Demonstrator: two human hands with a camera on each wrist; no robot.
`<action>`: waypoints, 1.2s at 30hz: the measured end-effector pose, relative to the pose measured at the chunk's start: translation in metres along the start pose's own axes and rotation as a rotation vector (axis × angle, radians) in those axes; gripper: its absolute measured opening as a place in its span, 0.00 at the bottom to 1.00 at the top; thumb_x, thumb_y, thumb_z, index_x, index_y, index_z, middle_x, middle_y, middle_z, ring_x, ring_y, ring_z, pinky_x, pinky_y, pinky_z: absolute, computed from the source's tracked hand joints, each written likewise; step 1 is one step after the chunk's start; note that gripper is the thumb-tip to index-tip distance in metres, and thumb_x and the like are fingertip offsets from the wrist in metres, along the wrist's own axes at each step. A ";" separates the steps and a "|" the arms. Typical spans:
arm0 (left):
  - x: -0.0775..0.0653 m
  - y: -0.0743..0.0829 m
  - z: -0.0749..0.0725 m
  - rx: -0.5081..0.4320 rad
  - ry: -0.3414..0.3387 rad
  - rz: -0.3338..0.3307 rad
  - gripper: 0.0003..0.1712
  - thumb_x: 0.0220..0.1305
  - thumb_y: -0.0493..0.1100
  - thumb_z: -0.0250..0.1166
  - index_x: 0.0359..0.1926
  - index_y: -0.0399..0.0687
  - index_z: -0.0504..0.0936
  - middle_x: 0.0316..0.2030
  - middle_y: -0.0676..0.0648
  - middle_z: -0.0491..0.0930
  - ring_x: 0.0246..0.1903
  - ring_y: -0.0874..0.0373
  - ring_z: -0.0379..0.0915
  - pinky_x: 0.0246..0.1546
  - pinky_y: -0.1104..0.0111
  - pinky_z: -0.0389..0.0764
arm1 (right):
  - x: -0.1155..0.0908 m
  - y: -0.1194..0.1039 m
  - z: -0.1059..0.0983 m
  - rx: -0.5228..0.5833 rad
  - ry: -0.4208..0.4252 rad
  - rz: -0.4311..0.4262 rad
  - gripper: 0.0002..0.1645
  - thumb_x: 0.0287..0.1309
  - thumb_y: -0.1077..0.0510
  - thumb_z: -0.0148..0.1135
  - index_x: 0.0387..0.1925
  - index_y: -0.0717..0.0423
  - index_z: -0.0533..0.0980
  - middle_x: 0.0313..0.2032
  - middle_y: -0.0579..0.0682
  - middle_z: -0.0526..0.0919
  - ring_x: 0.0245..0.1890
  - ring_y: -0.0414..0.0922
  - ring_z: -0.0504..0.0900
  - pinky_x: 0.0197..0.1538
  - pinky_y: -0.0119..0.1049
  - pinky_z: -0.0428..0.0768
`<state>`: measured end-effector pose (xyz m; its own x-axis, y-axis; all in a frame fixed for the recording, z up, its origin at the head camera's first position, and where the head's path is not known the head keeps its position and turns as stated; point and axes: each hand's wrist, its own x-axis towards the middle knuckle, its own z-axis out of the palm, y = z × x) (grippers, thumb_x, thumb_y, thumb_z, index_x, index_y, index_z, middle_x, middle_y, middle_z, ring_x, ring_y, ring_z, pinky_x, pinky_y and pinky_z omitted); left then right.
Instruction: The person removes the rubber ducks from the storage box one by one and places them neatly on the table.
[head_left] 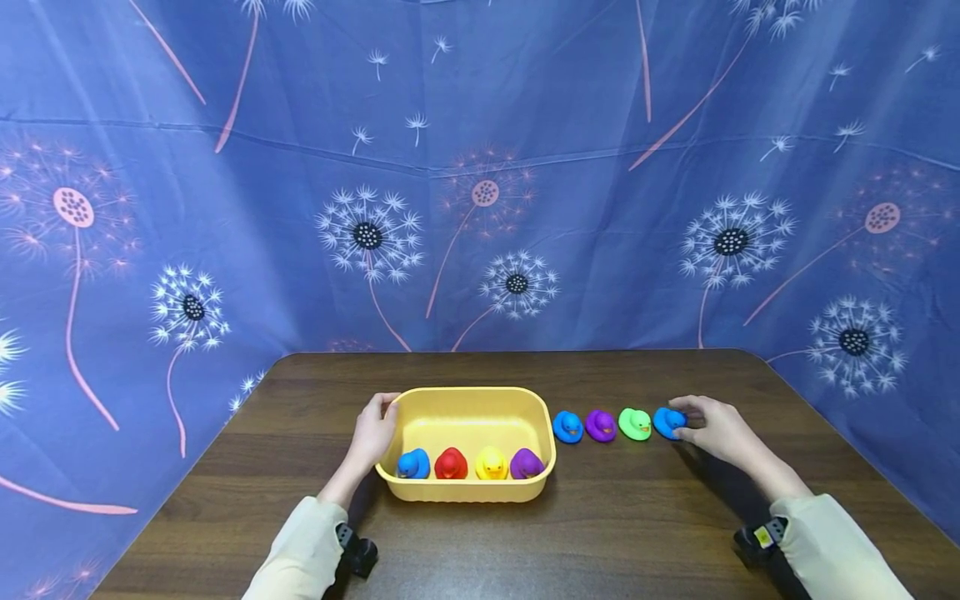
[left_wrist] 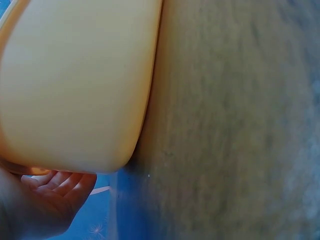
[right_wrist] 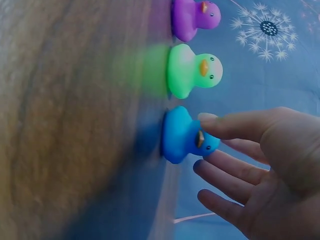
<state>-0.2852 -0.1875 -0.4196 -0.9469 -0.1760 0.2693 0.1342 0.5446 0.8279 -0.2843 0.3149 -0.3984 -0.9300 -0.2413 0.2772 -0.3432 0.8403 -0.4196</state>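
My left hand (head_left: 375, 429) grips the left end of a yellow plastic tub (head_left: 472, 492) at its rim. In the left wrist view the fingers (left_wrist: 75, 187) lie against the tub's end wall. Inside the tub, along its near side, sit a blue duck (head_left: 413, 464), a red duck (head_left: 451, 464), a yellow duck (head_left: 492, 463) and a purple duck (head_left: 527, 464). My right hand (head_left: 716, 429) pinches the head of a blue rubber duck (right_wrist: 177, 135), the rightmost of a row on the table. Its thumb is on the head's near side, fingers round the other.
Between the tub and my right hand, a blue duck (head_left: 567, 427), a purple duck (head_left: 601, 425) and a green duck (head_left: 635, 424) stand in line on the brown wooden table (head_left: 600, 542). Behind the table hangs a blue dandelion-print cloth (head_left: 600, 250).
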 end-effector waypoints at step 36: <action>-0.002 0.003 -0.001 0.001 0.011 0.014 0.15 0.68 0.35 0.49 0.52 0.31 0.73 0.44 0.33 0.78 0.47 0.42 0.74 0.49 0.53 0.74 | 0.014 -0.070 0.019 0.046 0.078 -0.286 0.19 0.49 0.61 0.69 0.45 0.58 0.80 0.43 0.51 0.84 0.45 0.52 0.81 0.45 0.47 0.78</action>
<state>-0.2824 -0.1864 -0.4177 -0.9416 -0.1776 0.2861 0.1468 0.5483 0.8233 -0.2764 0.2436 -0.3820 -0.7823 -0.4259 0.4545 -0.5973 0.7200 -0.3534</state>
